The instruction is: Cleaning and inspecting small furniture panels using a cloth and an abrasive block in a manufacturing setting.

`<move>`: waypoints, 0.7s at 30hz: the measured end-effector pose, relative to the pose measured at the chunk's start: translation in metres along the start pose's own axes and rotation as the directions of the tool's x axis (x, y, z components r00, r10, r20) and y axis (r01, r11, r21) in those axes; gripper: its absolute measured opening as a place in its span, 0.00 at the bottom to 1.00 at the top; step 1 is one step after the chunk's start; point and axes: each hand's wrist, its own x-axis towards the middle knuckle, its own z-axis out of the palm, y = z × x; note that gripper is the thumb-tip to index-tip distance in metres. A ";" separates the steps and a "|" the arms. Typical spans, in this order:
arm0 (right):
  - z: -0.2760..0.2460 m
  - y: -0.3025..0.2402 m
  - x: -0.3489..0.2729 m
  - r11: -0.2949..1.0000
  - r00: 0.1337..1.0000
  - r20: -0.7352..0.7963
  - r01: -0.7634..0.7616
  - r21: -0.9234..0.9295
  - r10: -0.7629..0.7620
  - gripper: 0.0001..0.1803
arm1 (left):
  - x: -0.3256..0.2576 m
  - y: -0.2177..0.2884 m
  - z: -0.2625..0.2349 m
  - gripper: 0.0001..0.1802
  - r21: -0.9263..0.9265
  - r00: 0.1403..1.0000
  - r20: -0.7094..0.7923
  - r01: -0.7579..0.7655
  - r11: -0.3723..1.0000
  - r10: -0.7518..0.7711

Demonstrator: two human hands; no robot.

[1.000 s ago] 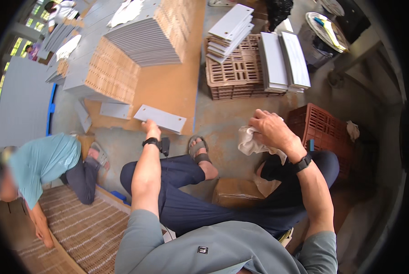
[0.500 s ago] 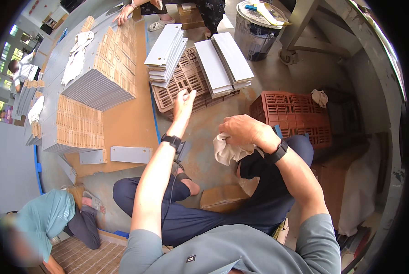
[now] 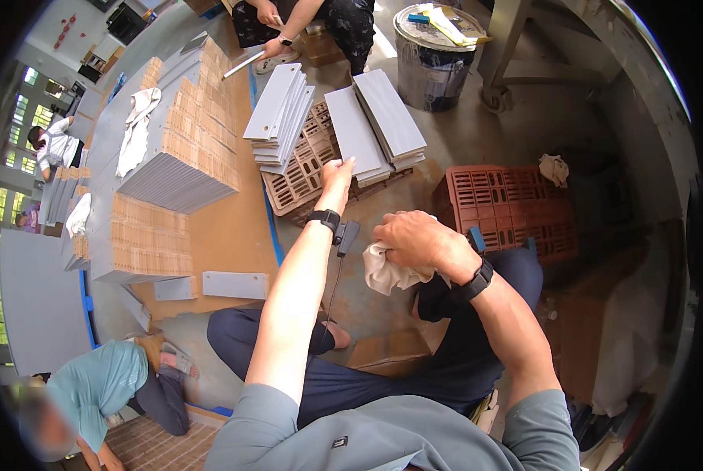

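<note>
My left hand (image 3: 336, 182) is at the near left edge of a grey board (image 3: 354, 125) lying on top of a stack. Its thumb is over the board's face and the fingers are bent at the edge, partly hidden. A second stack of grey boards (image 3: 389, 110) lies right alongside. My right hand (image 3: 418, 238) is closed around a crumpled off-white cloth (image 3: 387, 271), held above my lap, apart from the boards. A fanned pile of grey boards with holes (image 3: 277, 110) sits on the left of the brown plastic crate (image 3: 293, 182) under the stacks.
Tall stacks of boards (image 3: 198, 118) stand on the left, with cloths on top. A red-brown crate (image 3: 508, 208) is to the right, a stained bucket (image 3: 434, 63) beyond. One person's hand (image 3: 271, 49) holds a board at the far side; another person (image 3: 104, 377) crouches lower left.
My left hand has moved right and forward to the grey board's edge. My right hand still holds the cloth. The person at the far side now has a board in hand.
</note>
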 end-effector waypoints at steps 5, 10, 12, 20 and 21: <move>-0.010 -0.001 -0.003 0.996 0.991 -0.129 0.045 0.076 -0.035 0.11 | -0.036 -0.006 -0.033 0.18 -0.477 0.991 0.128 0.102 0.873 -0.045; -0.013 -0.008 0.008 0.993 0.763 -0.646 0.104 0.061 -0.040 0.15 | -0.105 -0.025 -0.071 0.19 -0.513 0.980 0.140 -0.049 0.857 0.140; 0.000 -0.014 0.021 0.981 0.696 -0.711 0.186 0.052 -0.094 0.18 | -0.140 -0.032 -0.081 0.22 -0.532 0.966 0.155 -0.095 0.842 0.207; -0.005 0.019 0.063 0.999 0.522 -0.853 -0.033 0.003 0.020 0.15 | -0.305 -0.028 -0.108 0.21 -0.272 0.913 0.299 -0.198 0.942 0.278; -0.015 0.021 0.060 0.965 0.623 -0.738 -0.135 0.223 0.258 0.14 | -0.316 -0.034 -0.113 0.20 -0.286 0.921 0.278 -0.192 0.939 0.273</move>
